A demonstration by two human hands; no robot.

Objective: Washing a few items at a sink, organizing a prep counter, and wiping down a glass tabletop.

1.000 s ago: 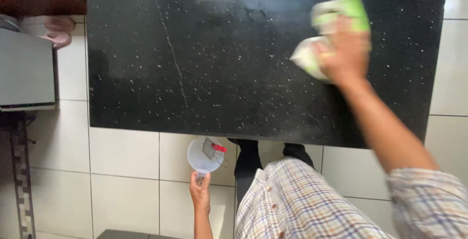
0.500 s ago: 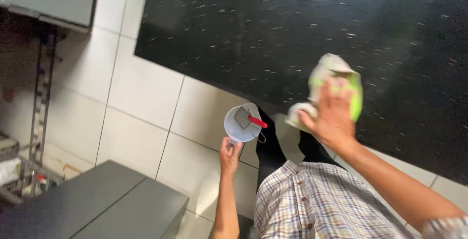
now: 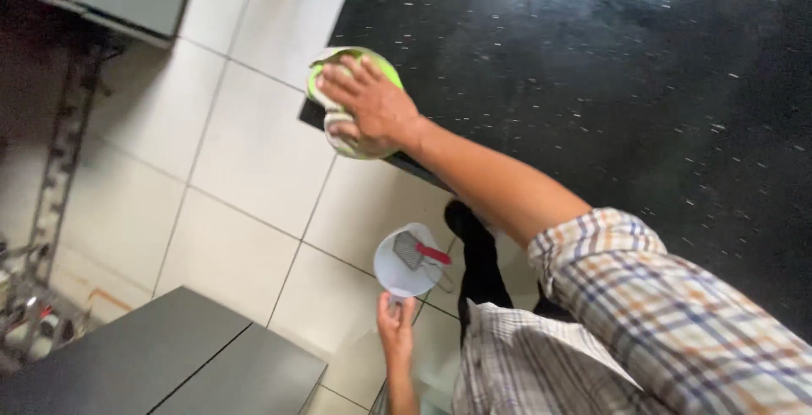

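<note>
The green and white cloth (image 3: 353,98) is pressed flat under the right hand (image 3: 372,109) at the black bench (image 3: 609,68) corner. A white cup (image 3: 404,263) is gripped by the left hand (image 3: 395,324), held above the tiled floor (image 3: 211,212).

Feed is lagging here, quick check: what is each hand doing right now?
Left hand: closed on the handle of a white cup.
Right hand: open, pressed flat on a green cloth at the black counter corner.
</note>
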